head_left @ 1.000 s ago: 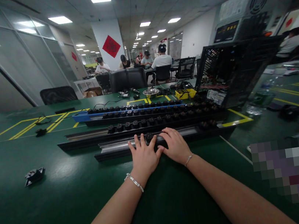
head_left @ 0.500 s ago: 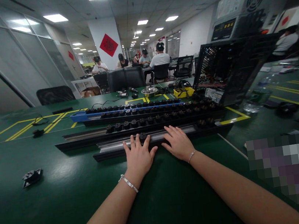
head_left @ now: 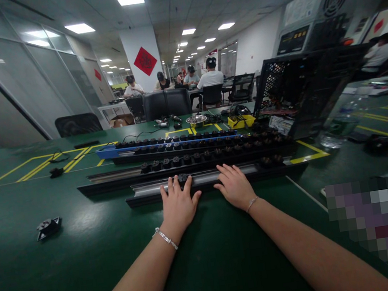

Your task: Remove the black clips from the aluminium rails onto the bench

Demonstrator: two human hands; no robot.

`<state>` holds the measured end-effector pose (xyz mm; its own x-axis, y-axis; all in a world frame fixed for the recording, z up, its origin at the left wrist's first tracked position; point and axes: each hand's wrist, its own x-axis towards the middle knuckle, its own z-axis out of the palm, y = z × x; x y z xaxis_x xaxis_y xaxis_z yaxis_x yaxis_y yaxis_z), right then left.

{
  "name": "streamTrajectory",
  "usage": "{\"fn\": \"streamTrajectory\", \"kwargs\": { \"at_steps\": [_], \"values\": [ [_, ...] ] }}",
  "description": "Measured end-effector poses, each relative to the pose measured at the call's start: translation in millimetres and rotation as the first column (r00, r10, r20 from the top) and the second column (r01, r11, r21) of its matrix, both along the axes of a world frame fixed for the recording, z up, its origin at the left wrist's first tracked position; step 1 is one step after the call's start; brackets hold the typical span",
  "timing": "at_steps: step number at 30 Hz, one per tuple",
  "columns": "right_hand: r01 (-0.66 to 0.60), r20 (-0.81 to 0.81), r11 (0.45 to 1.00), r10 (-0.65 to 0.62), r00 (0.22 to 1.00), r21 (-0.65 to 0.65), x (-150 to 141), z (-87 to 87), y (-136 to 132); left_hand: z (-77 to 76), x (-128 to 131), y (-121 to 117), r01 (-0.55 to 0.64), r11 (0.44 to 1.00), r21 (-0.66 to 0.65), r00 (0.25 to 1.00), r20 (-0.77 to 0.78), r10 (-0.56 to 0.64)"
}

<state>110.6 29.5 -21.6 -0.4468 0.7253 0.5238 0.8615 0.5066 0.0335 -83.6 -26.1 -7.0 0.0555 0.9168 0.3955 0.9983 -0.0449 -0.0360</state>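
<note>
You're apparently positioning a round black component [head_left: 183, 179] on the front rail [head_left: 204, 178], left hand [head_left: 178, 206] resting finger-spread against it, right hand [head_left: 236, 188] resting spread rightward; next is likely calling for gentle guiding.

We rest our left hand [head_left: 179, 206] on the near rail [head_left: 204, 178], touching a black part [head_left: 183, 179] in it; our right hand [head_left: 237, 189] lies spread farther right. Behind, we see a blue rail [head_left: 107, 153] and yellow bin [head_left: 242, 122].
</note>
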Motion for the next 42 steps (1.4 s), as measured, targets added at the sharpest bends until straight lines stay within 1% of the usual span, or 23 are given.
{"fn": "streamTrajectory", "kwargs": {
  "at_steps": [5,10,12,19,25,35,42],
  "values": [
    [0.015,-0.024,1.000,-0.015,1.000,-0.014,4.3,-0.4,2.3,-2.0,-2.9,2.4,-0.020,1.000,-0.011,1.000,-0.002,0.019],
    [0.010,-0.032,0.999,-0.011,0.999,-0.031,7.7,0.3,4.3,-2.6,-3.0,2.5,-0.055,0.998,0.009,0.998,-0.014,0.056],
    [0.011,-0.034,0.999,-0.012,0.999,-0.038,8.5,0.7,4.7,-1.2,-2.8,2.2,-0.069,0.998,0.004,0.998,-0.011,0.069],
    [0.006,-0.057,0.998,-0.009,0.998,-0.058,8.8,1.0,5.4,7.2,-5.2,5.5,-0.120,0.990,-0.074,0.992,0.028,0.123],
    [0.012,-0.039,0.999,-0.014,0.999,-0.048,9.2,1.3,5.1,6.4,-9.0,5.7,-0.103,0.994,-0.036,0.995,0.014,0.103],
    [0.001,-0.059,1.000,-0.003,0.998,-0.030,10.7,-1.0,7.9,4.2,-26.1,6.9,-0.149,0.989,-0.008,0.989,-0.013,0.149],
    [0.014,-0.070,0.999,-0.016,0.997,-0.038,9.9,-0.4,8.3,7.4,-48.7,4.6,-0.188,0.981,-0.038,0.982,-0.033,0.187]
  ]
}}
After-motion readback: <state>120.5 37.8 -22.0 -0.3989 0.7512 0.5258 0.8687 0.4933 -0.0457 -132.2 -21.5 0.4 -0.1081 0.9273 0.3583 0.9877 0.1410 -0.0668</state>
